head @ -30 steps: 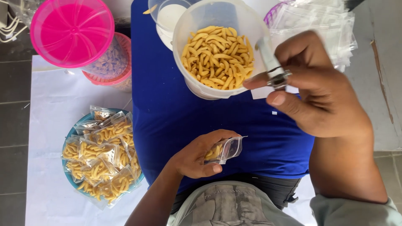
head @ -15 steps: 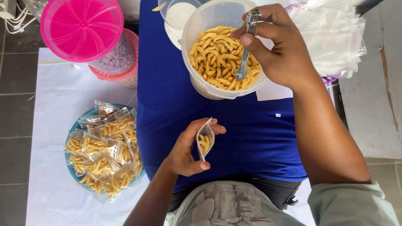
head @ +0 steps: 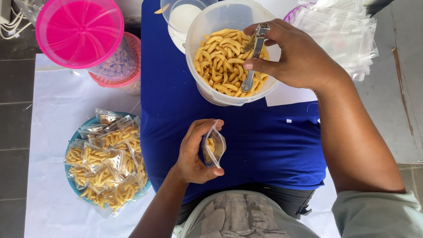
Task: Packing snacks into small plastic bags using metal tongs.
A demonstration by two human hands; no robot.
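My left hand (head: 194, 154) holds a small clear plastic bag (head: 213, 149) upright with its mouth open and a few yellow snack sticks inside. My right hand (head: 297, 57) grips metal tongs (head: 253, 55) and dips them into a translucent white tub (head: 207, 90) filled with yellow curled snack sticks (head: 220, 61). The tub rests on a blue cloth (head: 273, 141) spread over the table in front of me.
A blue plate (head: 72, 136) at the left is piled with filled snack bags (head: 108, 163). A pink lidded container (head: 79, 31) stands at top left over another pink tub. A stack of empty clear bags (head: 343, 33) lies at top right. A small white cup (head: 183, 17) sits behind the tub.
My right hand came down from above the tub and pushed the tongs into the snacks. My left hand turned the small bag upright and lifted it a little toward the tub.
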